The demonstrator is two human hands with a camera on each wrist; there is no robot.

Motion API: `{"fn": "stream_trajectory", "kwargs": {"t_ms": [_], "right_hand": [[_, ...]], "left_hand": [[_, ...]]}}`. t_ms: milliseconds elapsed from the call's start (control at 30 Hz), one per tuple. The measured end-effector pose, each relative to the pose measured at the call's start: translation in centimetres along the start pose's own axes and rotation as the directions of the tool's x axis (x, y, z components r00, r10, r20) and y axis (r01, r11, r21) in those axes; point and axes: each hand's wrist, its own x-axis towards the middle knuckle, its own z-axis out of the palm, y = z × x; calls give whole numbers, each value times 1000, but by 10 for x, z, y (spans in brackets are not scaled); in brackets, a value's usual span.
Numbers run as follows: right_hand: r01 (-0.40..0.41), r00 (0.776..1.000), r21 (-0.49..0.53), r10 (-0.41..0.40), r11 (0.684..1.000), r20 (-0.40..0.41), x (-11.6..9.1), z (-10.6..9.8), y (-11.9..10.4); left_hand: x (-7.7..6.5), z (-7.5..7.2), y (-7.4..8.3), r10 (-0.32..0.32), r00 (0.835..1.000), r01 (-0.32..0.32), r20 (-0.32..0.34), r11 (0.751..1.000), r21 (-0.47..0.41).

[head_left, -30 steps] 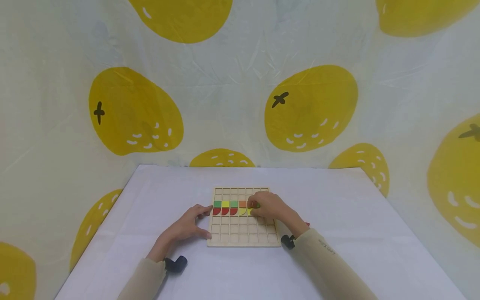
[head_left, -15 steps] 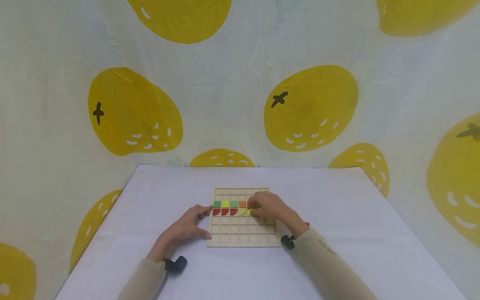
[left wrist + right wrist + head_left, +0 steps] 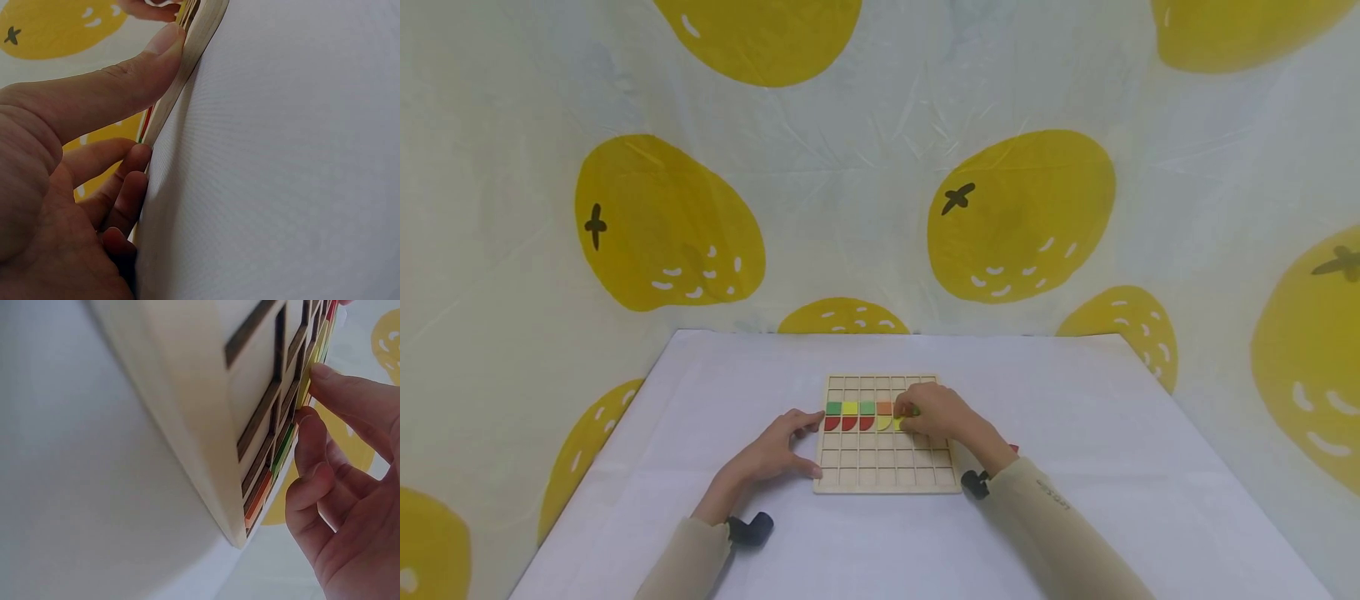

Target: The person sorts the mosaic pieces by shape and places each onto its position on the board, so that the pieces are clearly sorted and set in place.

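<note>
A wooden grid board (image 3: 868,459) lies on the table with two rows of coloured pieces in its cells. Green and yellow squares and an orange square (image 3: 884,408) form one row; red quarter-circles (image 3: 850,423) and yellow ones form the row nearer me. My left hand (image 3: 769,450) rests against the board's left edge, thumb near the front corner and index finger farther up. My right hand (image 3: 943,412) reaches over the right half, fingers curled, its thumb on a yellow quarter-circle (image 3: 305,381) set in the board. The right hand hides some pieces in the head view.
A red piece (image 3: 1015,448) shows on the table beside the right wrist, mostly hidden by it. Each wrist bears a black camera (image 3: 752,530). Behind the white table (image 3: 760,367) hangs a curtain (image 3: 850,192) printed with yellow fruit.
</note>
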Motion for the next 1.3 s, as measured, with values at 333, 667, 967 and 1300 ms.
{"fn": "stream_trajectory", "kwargs": {"t_ms": [333, 667, 967, 1300], "right_hand": [[-9, 1000, -24, 9, 1000, -20, -5, -4, 2], [1, 999, -9, -1, 1000, -35, -21, -10, 19], [-31, 999, 53, 33, 998, -37, -41, -14, 43], [-115, 993, 29, 116, 993, -28, -63, -21, 70]], "left_hand": [[1, 0, 0, 5, 1000, -5, 1, 1000, -5], [-1, -2, -1, 2, 1000, -2, 9, 1000, -2], [-1, -1, -1, 2, 1000, -2, 4, 1000, 7], [1, 0, -2, 3, 1000, -3, 8, 1000, -4]]}}
